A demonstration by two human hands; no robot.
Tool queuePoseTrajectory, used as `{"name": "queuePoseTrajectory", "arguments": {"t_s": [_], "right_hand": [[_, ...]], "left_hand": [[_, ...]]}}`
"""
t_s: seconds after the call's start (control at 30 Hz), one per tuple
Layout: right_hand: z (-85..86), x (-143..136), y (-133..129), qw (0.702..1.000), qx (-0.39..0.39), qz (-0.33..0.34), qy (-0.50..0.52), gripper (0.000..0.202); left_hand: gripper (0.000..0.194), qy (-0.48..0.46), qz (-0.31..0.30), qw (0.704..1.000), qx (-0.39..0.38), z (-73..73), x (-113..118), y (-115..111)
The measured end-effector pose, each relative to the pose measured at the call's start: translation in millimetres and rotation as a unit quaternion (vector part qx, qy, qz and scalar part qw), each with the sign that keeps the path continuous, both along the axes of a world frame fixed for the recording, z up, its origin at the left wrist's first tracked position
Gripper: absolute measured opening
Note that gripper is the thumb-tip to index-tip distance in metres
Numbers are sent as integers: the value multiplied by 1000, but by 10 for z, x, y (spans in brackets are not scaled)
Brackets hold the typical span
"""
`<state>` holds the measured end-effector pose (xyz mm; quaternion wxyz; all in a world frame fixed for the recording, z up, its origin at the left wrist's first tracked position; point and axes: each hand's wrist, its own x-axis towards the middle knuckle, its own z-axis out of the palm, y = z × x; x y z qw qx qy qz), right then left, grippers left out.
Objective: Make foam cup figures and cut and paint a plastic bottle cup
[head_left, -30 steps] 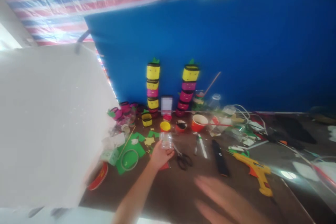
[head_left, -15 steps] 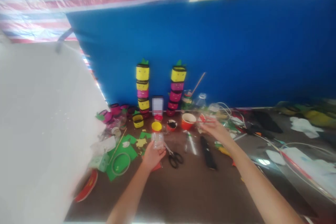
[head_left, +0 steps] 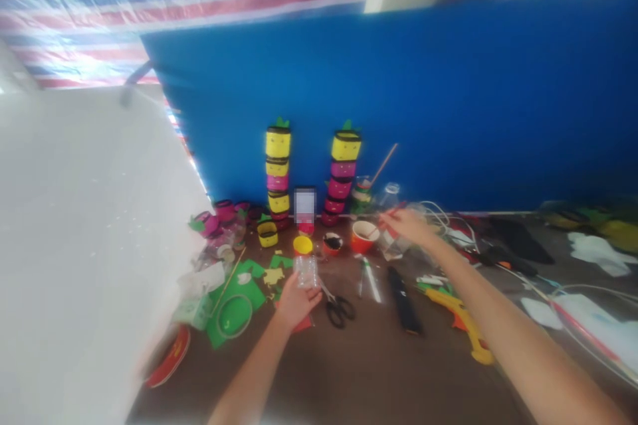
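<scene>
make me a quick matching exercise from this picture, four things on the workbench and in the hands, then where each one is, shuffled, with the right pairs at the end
Things
1. clear plastic container
2. thin red stick
3. black-handled metal scissors
4. yellow plastic glue gun

Places
A. in the right hand
B. partly hidden by the right forearm
C. on the dark brown tabletop, just beside the left hand
D. in the left hand

Pairs: 1-D, 2-A, 3-C, 4-B

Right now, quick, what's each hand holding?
Left hand: holding a clear plastic piece.
Right hand: holding a thin red stick, angled toward the red cup.
</scene>
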<state>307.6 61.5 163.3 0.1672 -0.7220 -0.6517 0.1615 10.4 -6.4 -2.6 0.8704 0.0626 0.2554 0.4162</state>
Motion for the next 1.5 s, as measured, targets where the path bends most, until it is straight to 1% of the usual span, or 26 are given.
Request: {"name": "queuePoseTrajectory", "arguments": {"t_s": [0.07,0.2,0.27,0.4,0.57,0.7,0.87,0.97,1.13,1.37,1.5], "right_hand": [[49,-3,1,1000,-16,6,-11,44],[91,-19,-6,999,-43,17,-25,33],[86,-32,-9,999,-38,19,-29,35],[93,-11,-59,999,13,20,-30,48],[152,126,-221,992,115,-9,-41,37],[123,194,-329,989,144,13,-30,30],[40,206,-422,989,144,33,9,31],[33,191,-486,989,137,47,23,31],[37,136,-554,990,126,63,18,32],[9,61,-546,990,106,90,-6,31],[16,-6,-442,992,96,69,-34,32]], "left_hand": [[36,-1,-2,1000,-3,-12,2,9],[35,-10,-8,1000,0,-33,0,23],[35,-12,-9,1000,2,-35,0,24],[35,-17,-5,1000,3,-39,1,22],[35,-15,-9,1000,-2,-64,-4,35],[36,-17,-13,1000,-2,-75,-11,43],[33,-16,-7,1000,-4,-50,-12,33],[34,-8,-1,1000,-11,-21,-7,25],[35,-1,2,1000,-14,19,-5,14],[36,-1,3,1000,-16,30,-6,12],[35,0,-2,1000,-18,28,-6,16]]}}
